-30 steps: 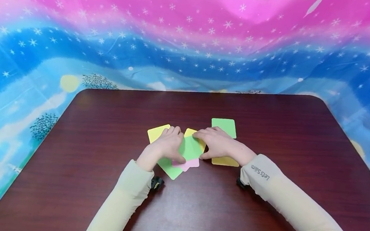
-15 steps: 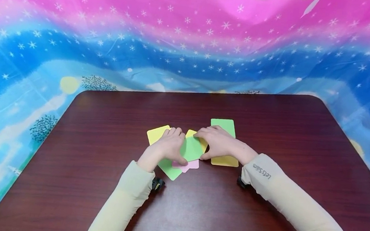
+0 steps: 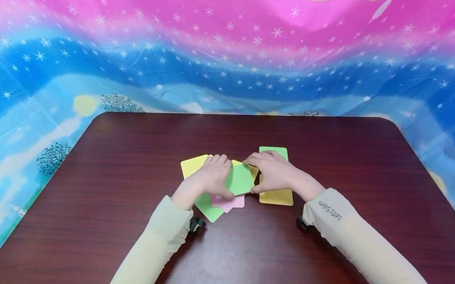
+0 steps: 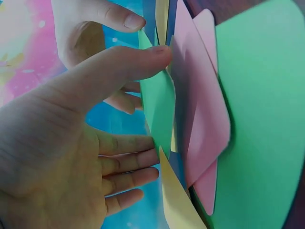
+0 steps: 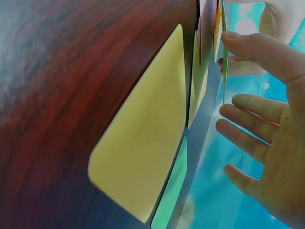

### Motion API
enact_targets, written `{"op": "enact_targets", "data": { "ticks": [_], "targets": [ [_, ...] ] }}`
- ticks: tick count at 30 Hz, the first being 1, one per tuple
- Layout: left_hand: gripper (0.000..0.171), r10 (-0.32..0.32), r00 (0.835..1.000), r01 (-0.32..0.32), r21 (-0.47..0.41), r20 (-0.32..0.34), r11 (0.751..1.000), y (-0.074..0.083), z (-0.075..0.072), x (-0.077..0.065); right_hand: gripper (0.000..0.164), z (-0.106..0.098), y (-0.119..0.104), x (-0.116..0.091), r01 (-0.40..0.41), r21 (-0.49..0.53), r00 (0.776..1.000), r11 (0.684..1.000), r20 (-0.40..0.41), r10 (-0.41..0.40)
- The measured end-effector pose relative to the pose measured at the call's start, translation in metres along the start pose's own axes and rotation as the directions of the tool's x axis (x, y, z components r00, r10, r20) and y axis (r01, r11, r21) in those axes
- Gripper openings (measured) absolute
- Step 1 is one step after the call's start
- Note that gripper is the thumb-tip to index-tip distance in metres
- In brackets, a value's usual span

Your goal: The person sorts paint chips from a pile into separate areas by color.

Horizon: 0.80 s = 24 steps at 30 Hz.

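A green card [image 3: 241, 179] is held between both hands, raised over the pile. My left hand [image 3: 213, 176] pinches its left side, thumb at the near edge and fingertips at the far edge. At the right side my right hand [image 3: 274, 171] grips it the same way; the right wrist view shows that green card [image 5: 225, 71] edge-on between thumb and fingers. Below lie overlapping pink cards [image 4: 202, 119], a larger green card [image 4: 262, 109] and a yellow card [image 3: 193, 165]. A golden-yellow card [image 3: 254, 171] peeks out behind the held one.
Under the right hand and wrist lie another yellow card [image 5: 143, 138] and a green card [image 3: 273, 150], partly covered. The dark reddish-brown table [image 3: 231, 263] ends at a patterned cloth backdrop [image 3: 236, 55]. A black device [image 3: 197, 226] sits at the left wrist.
The held green card has moved slightly right, with both hands shifting right along with it. The cards on the table stay in place.
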<state>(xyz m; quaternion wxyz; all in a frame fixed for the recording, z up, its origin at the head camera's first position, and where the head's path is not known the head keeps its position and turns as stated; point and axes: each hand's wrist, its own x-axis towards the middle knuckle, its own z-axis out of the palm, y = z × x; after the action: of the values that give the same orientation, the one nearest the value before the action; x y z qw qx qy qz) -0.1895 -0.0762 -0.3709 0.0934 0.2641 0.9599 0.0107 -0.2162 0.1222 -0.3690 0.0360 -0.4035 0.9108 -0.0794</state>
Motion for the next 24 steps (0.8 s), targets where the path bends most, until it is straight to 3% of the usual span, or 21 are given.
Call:
{"op": "enact_targets", "data": {
  "ticks": [15, 24],
  "targets": [
    [0.077, 0.034, 0.999, -0.035, -0.032, -0.03, 0.999, 0.005, -0.006, 0.013, 0.071, -0.003, 0.011, -0.009, -0.064, 0.022, 0.998, 0.998, 0.003, 0.064],
    [0.082, -0.003, 0.999, -0.001, -0.083, -0.037, 0.997, 0.003, -0.005, 0.019, 0.071, -0.008, 0.017, -0.011, -0.065, 0.0, 0.997, 0.998, -0.05, 0.065]
  ]
}}
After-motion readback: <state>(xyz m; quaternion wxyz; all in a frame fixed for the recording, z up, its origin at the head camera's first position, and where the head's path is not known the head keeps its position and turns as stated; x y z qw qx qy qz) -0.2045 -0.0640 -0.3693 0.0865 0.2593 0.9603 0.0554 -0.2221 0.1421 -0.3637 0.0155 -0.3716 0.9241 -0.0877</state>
